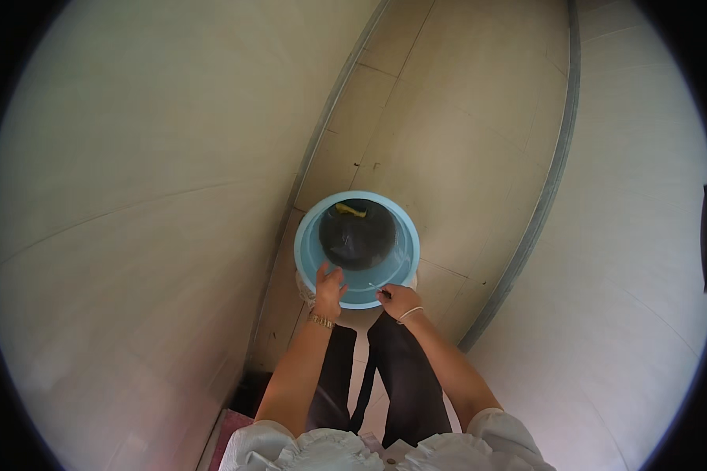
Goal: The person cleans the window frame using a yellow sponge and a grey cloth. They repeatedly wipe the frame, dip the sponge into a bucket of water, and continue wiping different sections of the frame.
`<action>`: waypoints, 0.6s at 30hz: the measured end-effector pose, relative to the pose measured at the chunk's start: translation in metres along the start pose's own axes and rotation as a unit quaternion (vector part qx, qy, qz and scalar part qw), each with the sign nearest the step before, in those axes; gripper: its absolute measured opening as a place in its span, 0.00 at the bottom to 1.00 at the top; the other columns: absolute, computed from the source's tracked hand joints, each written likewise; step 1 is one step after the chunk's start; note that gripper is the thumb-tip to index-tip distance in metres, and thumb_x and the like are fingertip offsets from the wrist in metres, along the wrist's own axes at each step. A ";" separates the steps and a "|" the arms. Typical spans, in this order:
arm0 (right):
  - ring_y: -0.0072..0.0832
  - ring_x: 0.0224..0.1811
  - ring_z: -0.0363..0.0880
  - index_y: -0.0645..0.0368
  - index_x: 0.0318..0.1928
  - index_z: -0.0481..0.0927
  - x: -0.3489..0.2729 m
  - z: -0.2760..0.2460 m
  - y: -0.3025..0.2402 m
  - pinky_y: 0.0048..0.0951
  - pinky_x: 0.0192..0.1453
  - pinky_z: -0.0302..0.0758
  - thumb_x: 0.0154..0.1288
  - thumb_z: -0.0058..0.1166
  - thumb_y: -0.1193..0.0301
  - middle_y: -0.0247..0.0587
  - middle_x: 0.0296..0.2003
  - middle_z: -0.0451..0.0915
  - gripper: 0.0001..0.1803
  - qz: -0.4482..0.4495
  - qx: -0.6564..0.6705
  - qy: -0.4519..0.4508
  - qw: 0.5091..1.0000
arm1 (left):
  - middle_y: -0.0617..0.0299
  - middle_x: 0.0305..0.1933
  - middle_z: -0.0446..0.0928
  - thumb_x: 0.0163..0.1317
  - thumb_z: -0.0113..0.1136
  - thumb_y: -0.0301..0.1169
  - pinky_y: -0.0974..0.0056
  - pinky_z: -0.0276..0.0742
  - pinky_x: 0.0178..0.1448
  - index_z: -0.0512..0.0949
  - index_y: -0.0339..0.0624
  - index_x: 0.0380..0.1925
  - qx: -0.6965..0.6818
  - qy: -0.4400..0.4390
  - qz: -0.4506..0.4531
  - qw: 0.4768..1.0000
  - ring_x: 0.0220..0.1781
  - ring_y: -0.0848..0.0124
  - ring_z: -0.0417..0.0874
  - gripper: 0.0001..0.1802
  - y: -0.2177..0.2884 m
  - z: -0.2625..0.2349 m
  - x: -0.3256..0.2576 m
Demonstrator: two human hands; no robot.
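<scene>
A light blue plastic basin (301,243) stands in front of my legs. Inside it, toward the far side, is a dark grey, shiny rounded mass (357,239); I cannot tell its kind. A small yellow piece (350,210) lies at the mass's far edge. My left hand (330,292), with a gold watch at the wrist, is over the near left part of the basin, fingers apart and holding nothing. Over the near right rim, my right hand (399,301) has its fingers pinched together. A tiny pale bit shows at their tips, too small to name.
Pale walls rise on both sides of a narrow tiled floor (463,118), with grey strips along their bases. Something whitish (305,289) shows under the basin's left side. A reddish flat thing (229,432) lies at the lower left, by a dark object.
</scene>
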State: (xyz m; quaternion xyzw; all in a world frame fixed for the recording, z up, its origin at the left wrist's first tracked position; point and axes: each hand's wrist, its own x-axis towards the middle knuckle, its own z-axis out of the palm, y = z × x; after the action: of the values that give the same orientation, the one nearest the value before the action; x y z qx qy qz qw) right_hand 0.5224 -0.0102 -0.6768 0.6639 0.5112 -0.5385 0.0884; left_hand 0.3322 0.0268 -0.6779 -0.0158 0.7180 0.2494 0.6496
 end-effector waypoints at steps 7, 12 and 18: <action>0.55 0.67 0.67 0.39 0.67 0.69 0.170 0.126 0.029 0.47 0.65 0.73 0.67 0.52 0.69 0.49 0.74 0.55 0.28 -0.150 -0.206 0.046 0.966 | 0.51 0.71 0.62 0.70 0.56 0.36 0.51 0.70 0.68 0.58 0.42 0.71 -0.024 -0.003 -0.036 0.999 0.70 0.58 0.66 0.33 -0.052 -0.023 0.071; 0.57 0.65 0.70 0.45 0.64 0.72 0.244 0.152 0.046 0.48 0.66 0.72 0.68 0.50 0.68 0.53 0.66 0.65 0.23 0.001 -0.039 -0.007 0.999 | 0.57 0.71 0.62 0.70 0.55 0.39 0.51 0.71 0.66 0.62 0.43 0.69 -0.039 0.014 -0.061 0.997 0.70 0.59 0.65 0.30 -0.055 -0.018 0.113; 0.53 0.44 0.78 0.62 0.46 0.77 0.126 0.100 -0.025 0.42 0.48 0.73 0.67 0.55 0.65 0.56 0.41 0.78 0.14 -0.087 0.227 0.072 0.967 | 0.60 0.66 0.68 0.71 0.55 0.48 0.50 0.75 0.62 0.58 0.47 0.71 -0.143 -0.059 -0.083 0.984 0.64 0.62 0.72 0.34 -0.071 -0.040 0.142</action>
State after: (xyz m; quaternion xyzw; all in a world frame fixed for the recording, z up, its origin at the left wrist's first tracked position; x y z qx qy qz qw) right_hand 0.4276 0.0086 -0.8081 0.6563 0.4364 -0.5971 -0.1494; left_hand 0.2976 -0.0080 -0.8340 -0.1531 0.6316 0.2953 0.7003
